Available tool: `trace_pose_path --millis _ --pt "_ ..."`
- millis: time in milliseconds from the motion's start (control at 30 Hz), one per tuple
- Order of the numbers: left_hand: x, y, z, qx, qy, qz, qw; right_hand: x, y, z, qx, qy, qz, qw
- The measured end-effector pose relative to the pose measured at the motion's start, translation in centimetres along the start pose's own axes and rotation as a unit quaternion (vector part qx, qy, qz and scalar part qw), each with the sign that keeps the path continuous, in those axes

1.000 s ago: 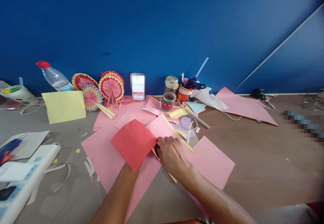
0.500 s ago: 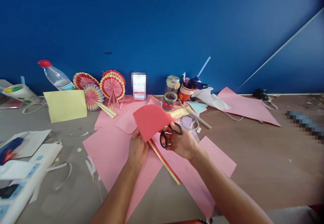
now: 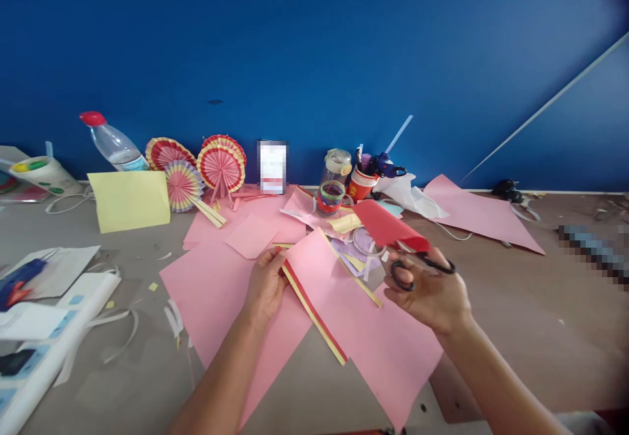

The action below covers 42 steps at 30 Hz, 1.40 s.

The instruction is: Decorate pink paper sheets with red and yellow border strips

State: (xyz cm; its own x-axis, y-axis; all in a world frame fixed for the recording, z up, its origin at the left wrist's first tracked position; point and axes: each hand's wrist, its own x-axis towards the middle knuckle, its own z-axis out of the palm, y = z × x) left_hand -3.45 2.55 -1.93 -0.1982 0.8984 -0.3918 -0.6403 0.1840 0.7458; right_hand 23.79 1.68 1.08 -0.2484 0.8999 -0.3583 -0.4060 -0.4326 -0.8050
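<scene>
My left hand (image 3: 266, 281) pinches the left corner of a pink sheet of paper (image 3: 327, 274) edged with red and yellow strips. Black-handled scissors (image 3: 403, 276) are in my right hand (image 3: 435, 294), off to the right, with fingers in and around the handle loops. That same hand also grips a red piece of paper (image 3: 386, 222), which curls over at its lower edge and hides most of the blades. Larger pink sheets (image 3: 221, 291) lie on the table beneath both hands.
Folded paper fans (image 3: 221, 168) stand at the back, left of a blurred upright screen (image 3: 272, 166). A clear jar (image 3: 334, 179) and a red cup of tools (image 3: 362, 183) are behind my hands. At left lie a yellow sheet (image 3: 130, 202) and a power strip (image 3: 59, 350); a tape roll (image 3: 368, 242) sits mid-table.
My right hand has moved right with the scissors and red paper, away from my left hand. The bordered pink sheet, earlier largely covered by the red paper, now shows.
</scene>
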Motion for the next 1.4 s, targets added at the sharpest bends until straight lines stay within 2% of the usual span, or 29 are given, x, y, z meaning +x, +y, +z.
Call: trace_pose_path --millis 67,167,200,300,333,433,567,633,700,733,800,867,900,933,967,1000,1067,1167,1233,1333,1400 --pt "0.0 0.0 -0.1 0.000 -0.006 -0.005 1.000 -0.7 0.5 0.1 0.028 0.009 -0.002 1.000" --pt "-0.2 0.3 -0.1 0.003 -0.024 -0.011 1.000 -1.1 1.0 0.9 0.045 -0.006 0.067 0.997" --pt "-0.4 0.4 -0.1 0.004 -0.035 -0.012 0.999 -1.1 1.0 1.2 0.055 -0.005 0.053 0.997" --pt "-1.1 0.8 0.0 0.020 -0.085 -0.017 0.996 -0.8 0.7 1.7 0.079 0.020 -0.069 0.994" --pt "-1.2 0.9 0.0 0.029 -0.098 -0.020 0.995 -0.6 0.5 1.9 0.065 0.019 -0.078 0.995" --pt "-1.6 0.9 0.0 0.066 -0.115 -0.034 0.991 -0.1 0.5 2.3 -0.008 -0.005 -0.020 1.000" --pt "-1.3 0.5 -0.1 0.100 -0.117 -0.026 0.988 0.1 0.8 2.9 -0.005 -0.004 -0.031 0.999" --pt "-1.0 0.4 -0.1 0.085 -0.082 -0.004 0.993 -0.2 1.0 3.4 -0.022 -0.057 0.045 0.997" --pt "-0.7 0.3 -0.2 0.071 -0.033 0.016 0.997 -0.8 1.3 4.3 -0.074 -0.124 0.099 0.984" --pt "-0.6 0.3 -0.2 0.069 -0.016 0.021 0.997 -1.0 1.4 4.9 -0.116 -0.139 0.092 0.979" --pt "-0.5 0.4 -0.2 0.062 -0.011 0.024 0.998 -1.3 1.8 6.1 -0.244 -0.118 0.032 0.962" --pt "-0.5 0.4 -0.1 0.045 -0.022 0.024 0.998 -0.7 2.0 7.1 -0.382 -0.067 -0.032 0.921" --pt "-0.6 0.4 -0.1 0.034 -0.026 0.023 0.999 -0.1 2.0 7.5 -0.419 -0.055 -0.054 0.905" --pt "-0.6 0.4 -0.1 0.025 -0.027 0.023 0.999 0.7 1.7 7.7 -0.422 -0.056 -0.068 0.902" --pt "-0.6 0.3 -0.1 0.020 -0.026 0.022 0.999 1.6 1.4 7.8 -0.388 -0.065 -0.075 0.916" --pt "-0.6 0.2 -0.1 0.018 -0.026 0.022 0.999 2.4 0.8 7.7 -0.314 -0.078 -0.079 0.943" --pt "-0.6 0.1 0.0 0.020 -0.025 0.021 0.999 3.6 -0.3 7.6 -0.146 -0.044 -0.099 0.983" --pt "-0.5 -0.1 0.1 0.025 -0.026 0.018 0.999 3.6 -1.0 7.6 -0.010 -0.027 -0.082 0.996" --pt "-0.5 -0.2 0.2 0.026 -0.032 0.016 0.999 3.0 -0.2 7.7 -0.010 -0.051 -0.081 0.995" --pt "-0.5 -0.3 0.3 0.027 -0.040 0.023 0.999 2.9 1.6 7.6 -0.118 -0.054 -0.135 0.982" --pt "-0.4 -0.5 0.2 0.027 -0.034 0.028 0.999 3.8 2.3 7.0 -0.149 -0.053 -0.136 0.978"
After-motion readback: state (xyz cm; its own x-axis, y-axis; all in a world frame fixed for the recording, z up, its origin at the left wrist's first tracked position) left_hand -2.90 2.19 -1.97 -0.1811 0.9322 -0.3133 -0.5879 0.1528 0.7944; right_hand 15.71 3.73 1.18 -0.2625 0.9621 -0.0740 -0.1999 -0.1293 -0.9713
